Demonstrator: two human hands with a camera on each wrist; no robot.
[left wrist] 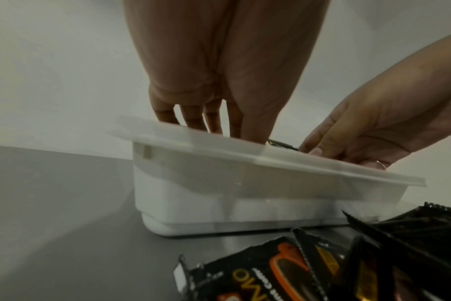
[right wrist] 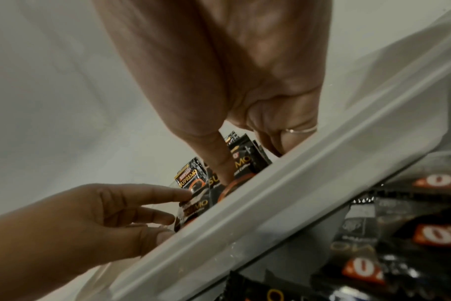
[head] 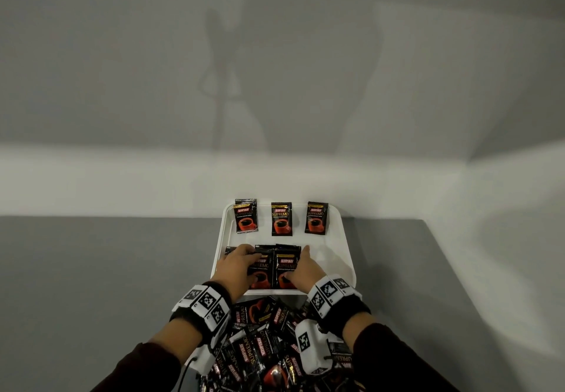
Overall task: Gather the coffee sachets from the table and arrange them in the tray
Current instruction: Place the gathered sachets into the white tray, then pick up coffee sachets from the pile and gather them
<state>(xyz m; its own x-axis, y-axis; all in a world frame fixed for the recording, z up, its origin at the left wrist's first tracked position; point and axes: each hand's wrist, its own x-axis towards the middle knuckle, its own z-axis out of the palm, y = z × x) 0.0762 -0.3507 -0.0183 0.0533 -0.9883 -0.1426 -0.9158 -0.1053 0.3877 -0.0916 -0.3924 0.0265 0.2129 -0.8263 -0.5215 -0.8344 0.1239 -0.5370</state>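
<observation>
Grey desk runs back to a pale wall, and our white tray sits toward its far right corner. Along the tray's far edge three coffee sachets lie face up in a spaced row. We are starting a second row at the tray's near edge: several sachets lie there overlapping, and both hands are on them. Our left hand lies over the left part of the bunch with fingers extended and slightly spread, fingertips on the packets. Our right hand presses the right packet, thumb laid along its face, fingers past its edge; whether they curl under it we cannot tell. Neither hand plainly grips anything. The loose heap of sachets lies at the desk's near edge, just beside the tray, under our wrists.

Next, we judge, the overlapped packets need sliding apart to match the far row's spacing, then more fetched from the heap.
</observation>
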